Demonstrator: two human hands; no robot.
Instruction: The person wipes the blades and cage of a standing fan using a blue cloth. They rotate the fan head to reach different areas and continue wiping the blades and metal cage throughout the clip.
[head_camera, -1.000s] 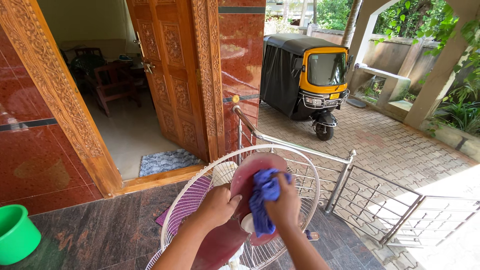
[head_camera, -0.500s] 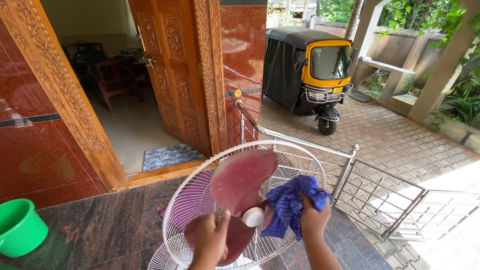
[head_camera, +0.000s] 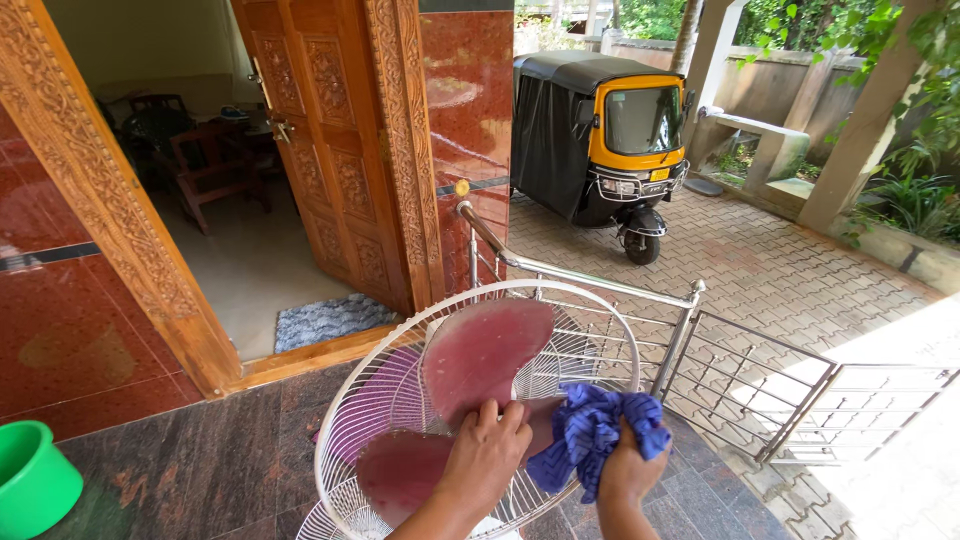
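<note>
A standing fan with a white wire guard (head_camera: 370, 380) and dark red blades (head_camera: 480, 350) faces up at me, low in the middle of the head view. My left hand (head_camera: 487, 455) lies flat on the fan's hub and a lower blade. Just to its right, my right hand (head_camera: 628, 472) grips a crumpled blue cloth (head_camera: 590, 428), which touches the right side of the blades near the hub.
A green bucket (head_camera: 30, 480) stands at the lower left on the dark stone floor. A steel railing (head_camera: 640, 300) runs behind the fan. A carved wooden door (head_camera: 320, 140) is open, with a mat (head_camera: 330, 320) inside. A yellow and black three-wheeler (head_camera: 610, 130) is parked on the paving.
My right hand has carried the blue cloth from the upper blade down to the right of the hub. My left hand has shifted onto the hub. The blades have turned a little.
</note>
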